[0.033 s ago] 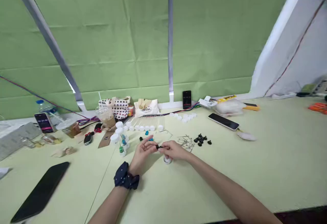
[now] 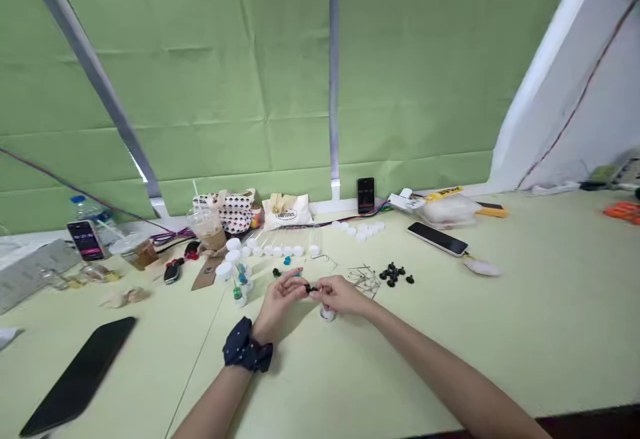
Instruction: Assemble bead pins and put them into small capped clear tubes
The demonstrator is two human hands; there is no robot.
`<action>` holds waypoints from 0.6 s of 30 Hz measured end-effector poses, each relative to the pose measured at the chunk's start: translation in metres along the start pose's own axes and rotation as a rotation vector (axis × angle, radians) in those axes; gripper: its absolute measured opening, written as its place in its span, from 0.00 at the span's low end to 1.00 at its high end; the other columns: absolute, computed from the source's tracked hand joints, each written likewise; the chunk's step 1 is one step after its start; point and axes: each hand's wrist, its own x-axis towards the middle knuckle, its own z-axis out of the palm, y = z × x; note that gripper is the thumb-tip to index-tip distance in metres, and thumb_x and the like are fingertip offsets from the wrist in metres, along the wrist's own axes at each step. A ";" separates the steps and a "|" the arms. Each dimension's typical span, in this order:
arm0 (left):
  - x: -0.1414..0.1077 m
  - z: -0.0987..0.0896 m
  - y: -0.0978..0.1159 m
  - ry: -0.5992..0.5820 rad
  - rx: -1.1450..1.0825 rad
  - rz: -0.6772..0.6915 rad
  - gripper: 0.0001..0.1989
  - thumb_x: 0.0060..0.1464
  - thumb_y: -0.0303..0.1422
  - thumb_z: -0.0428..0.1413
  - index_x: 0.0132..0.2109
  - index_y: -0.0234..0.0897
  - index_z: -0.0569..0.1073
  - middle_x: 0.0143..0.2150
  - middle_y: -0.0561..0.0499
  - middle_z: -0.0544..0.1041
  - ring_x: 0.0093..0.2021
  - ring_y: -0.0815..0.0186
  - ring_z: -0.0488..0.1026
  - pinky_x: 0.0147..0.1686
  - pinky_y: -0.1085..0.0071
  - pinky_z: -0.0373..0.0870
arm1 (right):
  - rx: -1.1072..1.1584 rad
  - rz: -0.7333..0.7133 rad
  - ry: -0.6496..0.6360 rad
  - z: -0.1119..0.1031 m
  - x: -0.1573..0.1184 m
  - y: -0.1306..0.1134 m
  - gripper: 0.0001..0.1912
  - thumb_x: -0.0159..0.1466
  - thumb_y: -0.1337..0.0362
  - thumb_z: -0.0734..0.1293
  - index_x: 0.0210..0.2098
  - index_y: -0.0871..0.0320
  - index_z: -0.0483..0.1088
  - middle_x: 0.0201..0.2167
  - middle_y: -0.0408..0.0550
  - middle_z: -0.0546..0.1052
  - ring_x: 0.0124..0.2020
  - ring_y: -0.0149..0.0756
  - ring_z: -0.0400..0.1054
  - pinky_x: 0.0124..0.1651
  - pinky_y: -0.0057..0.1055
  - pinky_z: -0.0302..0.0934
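Observation:
Fingertips of my left hand (image 2: 280, 297) pinch a small black knob-like part (image 2: 309, 289) at the middle of the table. My right hand (image 2: 341, 294) meets it from the right, thumb and finger closed at the part's other end; any thin pin in that pinch is too small to make out. Just below my right fingers is a round white cap (image 2: 327, 315), and I cannot tell whether they touch it. Right of the hands lie several thin metal pins (image 2: 365, 281) and a cluster of black parts (image 2: 393, 272). White caps with green and blue pieces (image 2: 237, 293) stand on the left.
Loose white caps (image 2: 360, 229) lie behind the hands, and more stand in a row (image 2: 277, 251). A phone (image 2: 438, 239) rests at the right, another (image 2: 366, 195) leans at the back. Drink cups (image 2: 207, 229) and a large dark slab (image 2: 80, 375) are on the left.
My left fingers have shifted very slightly around the black part. Everything else looks the same.

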 end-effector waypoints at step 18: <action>0.010 0.026 -0.004 -0.056 0.527 0.301 0.09 0.53 0.35 0.54 0.34 0.36 0.76 0.40 0.45 0.71 0.41 0.62 0.70 0.43 0.66 0.69 | 0.375 -0.321 0.270 0.000 -0.001 -0.014 0.10 0.59 0.57 0.65 0.36 0.57 0.70 0.25 0.44 0.72 0.22 0.31 0.69 0.29 0.30 0.67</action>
